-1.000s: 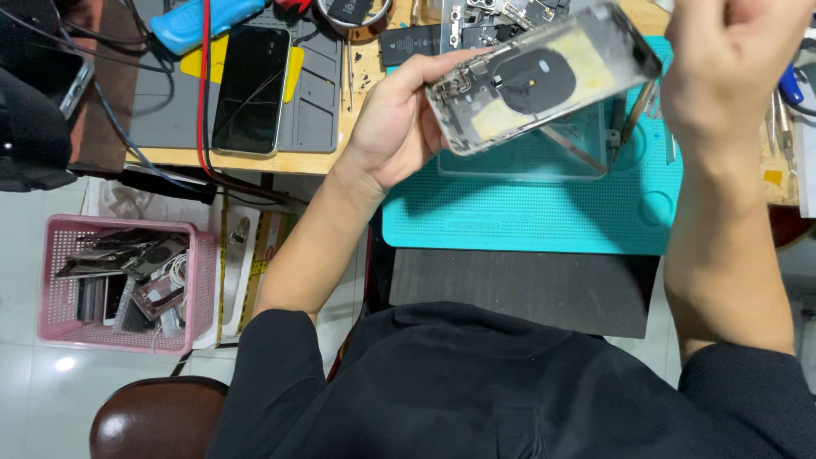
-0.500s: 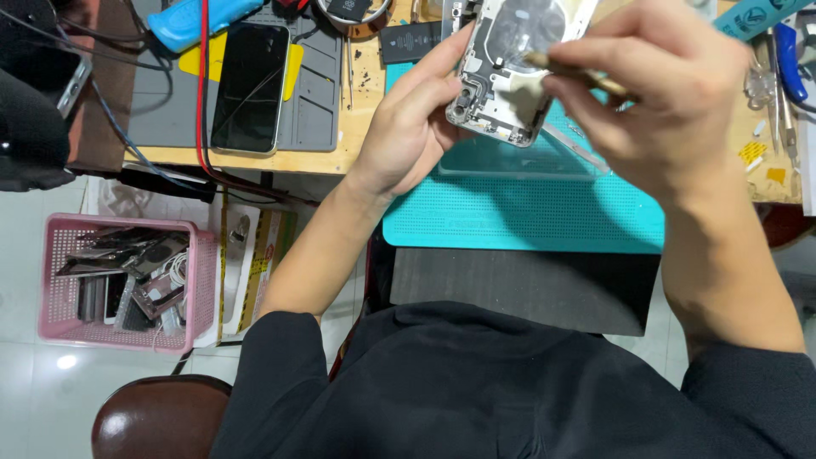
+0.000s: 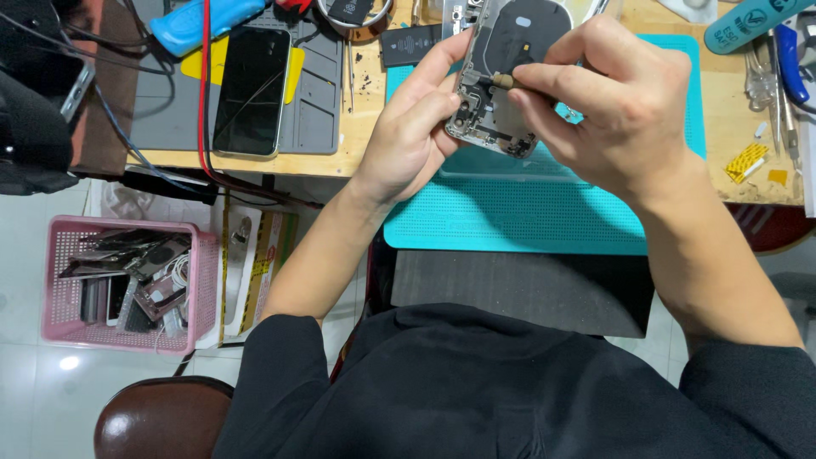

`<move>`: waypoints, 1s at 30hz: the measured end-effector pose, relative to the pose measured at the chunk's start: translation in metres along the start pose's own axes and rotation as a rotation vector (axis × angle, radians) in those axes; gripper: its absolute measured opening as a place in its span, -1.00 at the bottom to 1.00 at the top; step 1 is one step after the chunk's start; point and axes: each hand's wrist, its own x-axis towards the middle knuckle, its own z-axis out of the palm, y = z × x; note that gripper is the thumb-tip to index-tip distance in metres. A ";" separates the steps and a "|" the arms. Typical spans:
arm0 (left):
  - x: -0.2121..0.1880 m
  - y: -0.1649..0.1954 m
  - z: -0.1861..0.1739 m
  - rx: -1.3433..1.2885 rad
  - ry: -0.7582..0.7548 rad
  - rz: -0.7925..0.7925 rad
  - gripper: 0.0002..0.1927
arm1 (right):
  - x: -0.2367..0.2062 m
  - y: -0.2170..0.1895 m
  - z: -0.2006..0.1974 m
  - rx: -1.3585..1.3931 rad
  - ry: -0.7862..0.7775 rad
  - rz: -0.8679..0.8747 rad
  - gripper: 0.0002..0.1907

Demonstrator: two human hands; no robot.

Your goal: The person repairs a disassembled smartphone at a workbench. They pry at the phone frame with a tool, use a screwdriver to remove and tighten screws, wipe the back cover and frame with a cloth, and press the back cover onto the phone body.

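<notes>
Phone housing (image 3: 501, 76): light, stiff, fragile inside; best gripped by edges, above teal mat (image 3: 510, 212).
Left hand (image 3: 412, 136): clasps housing's edge.
Right hand (image 3: 616, 106): pinches small tool (image 3: 503, 81).

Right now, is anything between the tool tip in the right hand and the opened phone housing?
Nothing visible: the right hand already puts the small tan-tipped tool on the opened silver phone housing, which the left hand holds above the teal silicone mat.

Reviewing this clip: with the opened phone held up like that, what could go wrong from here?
The left hand pinches the opened silver phone housing by one edge above the teal silicone mat, so it could slip and drop. The right hand presses a small tan-tipped tool into the interior, which might scratch or dislodge parts.
</notes>
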 end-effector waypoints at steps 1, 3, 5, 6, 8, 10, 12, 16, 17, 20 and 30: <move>0.000 0.000 0.000 -0.002 0.002 -0.001 -0.42 | 0.000 0.000 0.000 0.001 0.002 -0.004 -0.80; 0.000 0.001 0.001 0.005 -0.014 0.003 -0.46 | 0.001 0.001 0.000 0.003 0.003 -0.013 -0.80; 0.000 0.002 0.001 0.008 -0.021 0.004 -0.46 | 0.001 0.001 0.001 0.011 0.005 -0.016 -0.81; 0.000 0.002 0.001 0.007 -0.019 0.003 -0.45 | 0.001 0.001 0.001 0.017 0.007 -0.014 -0.81; -0.001 0.002 0.001 0.006 -0.015 0.000 -0.43 | 0.001 0.000 0.001 0.028 0.009 -0.004 -0.82; -0.001 0.002 0.001 0.004 -0.012 -0.002 -0.43 | 0.001 -0.001 0.002 0.036 0.006 0.012 -0.83; -0.001 0.002 -0.001 0.001 -0.007 -0.006 -0.42 | 0.001 -0.003 0.002 0.045 -0.003 0.025 -0.84; 0.000 -0.004 -0.002 0.150 -0.004 0.082 -0.45 | 0.001 -0.004 0.005 0.046 -0.020 0.041 -0.86; 0.001 -0.006 -0.002 0.208 -0.002 0.112 -0.45 | 0.001 -0.005 0.007 0.043 -0.016 0.035 -0.86; 0.006 -0.013 0.001 0.411 0.021 0.192 -0.44 | 0.001 -0.005 0.013 0.042 0.002 0.022 -0.85; 0.000 -0.008 0.011 0.586 0.121 0.055 -0.39 | -0.003 -0.001 0.026 0.085 0.035 -0.021 -0.84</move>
